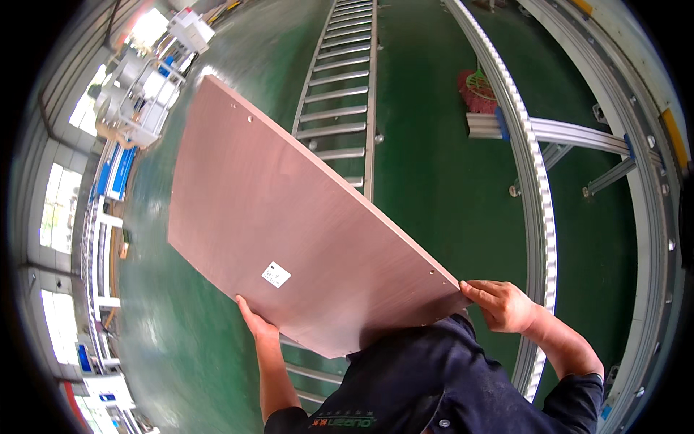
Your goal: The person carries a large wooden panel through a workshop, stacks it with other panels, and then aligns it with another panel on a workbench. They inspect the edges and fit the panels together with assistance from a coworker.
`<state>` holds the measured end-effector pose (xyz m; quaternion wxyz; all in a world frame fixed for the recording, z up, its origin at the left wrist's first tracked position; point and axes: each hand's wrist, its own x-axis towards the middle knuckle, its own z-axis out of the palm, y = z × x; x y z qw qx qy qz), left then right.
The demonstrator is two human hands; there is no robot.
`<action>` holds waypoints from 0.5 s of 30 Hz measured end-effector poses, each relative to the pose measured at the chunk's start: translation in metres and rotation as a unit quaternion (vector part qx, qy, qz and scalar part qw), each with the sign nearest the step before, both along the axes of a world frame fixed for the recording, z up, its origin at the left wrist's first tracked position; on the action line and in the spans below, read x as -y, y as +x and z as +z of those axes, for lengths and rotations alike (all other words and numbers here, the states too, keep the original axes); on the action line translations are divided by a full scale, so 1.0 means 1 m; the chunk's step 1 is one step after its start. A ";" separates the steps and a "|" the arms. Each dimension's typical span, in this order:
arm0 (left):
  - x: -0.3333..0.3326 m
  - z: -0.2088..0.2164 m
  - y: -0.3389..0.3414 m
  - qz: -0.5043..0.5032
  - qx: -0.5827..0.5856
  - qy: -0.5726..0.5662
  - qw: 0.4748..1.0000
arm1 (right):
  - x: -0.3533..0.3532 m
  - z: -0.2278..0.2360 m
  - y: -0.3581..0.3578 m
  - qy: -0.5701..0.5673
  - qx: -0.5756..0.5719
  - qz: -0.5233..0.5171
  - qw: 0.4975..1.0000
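Note:
A large flat wood-grain panel (289,210), pinkish brown, fills the middle of the view, tilted with its far corner up to the left. Small drilled holes show near two of its corners, and a white label (276,274) is stuck on its face. My left hand (256,318) holds the panel's lower left edge, the thumb showing and the other fingers hidden behind it. At the near right corner, my right hand (500,304) grips the board between thumb and fingers. The panel's near edge is close against my dark shirt.
Beneath the panel runs a roller conveyor (336,108) on the green floor (426,166). To my right stands a long metal rail (531,173) with a crossbeam (571,133); a pink broom (477,88) is beside it. Machines (134,94) line the windowed wall at left.

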<state>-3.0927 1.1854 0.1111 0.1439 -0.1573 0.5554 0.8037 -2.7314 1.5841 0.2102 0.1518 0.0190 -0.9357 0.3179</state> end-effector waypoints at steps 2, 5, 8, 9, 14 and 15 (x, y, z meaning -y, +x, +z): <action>-0.056 0.008 -0.053 -0.026 -0.006 0.006 1.000 | -0.040 -0.007 -0.033 -0.035 0.042 0.011 0.998; -0.137 0.027 -0.111 -0.037 0.021 -0.007 0.999 | -0.103 -0.026 -0.085 -0.038 0.033 0.005 0.999; -0.175 0.021 -0.138 -0.033 0.068 -0.023 0.997 | -0.131 -0.041 -0.109 -0.043 0.048 -0.014 0.998; -0.176 0.010 -0.141 -0.036 0.069 -0.024 0.997 | -0.135 -0.048 -0.113 -0.039 0.055 -0.019 0.998; -0.225 0.020 -0.209 -0.036 0.061 -0.063 0.995 | -0.210 -0.033 -0.194 -0.051 0.035 -0.004 0.998; -0.213 0.026 -0.205 -0.035 0.070 -0.069 0.995 | -0.209 -0.037 -0.193 -0.057 0.050 0.003 0.997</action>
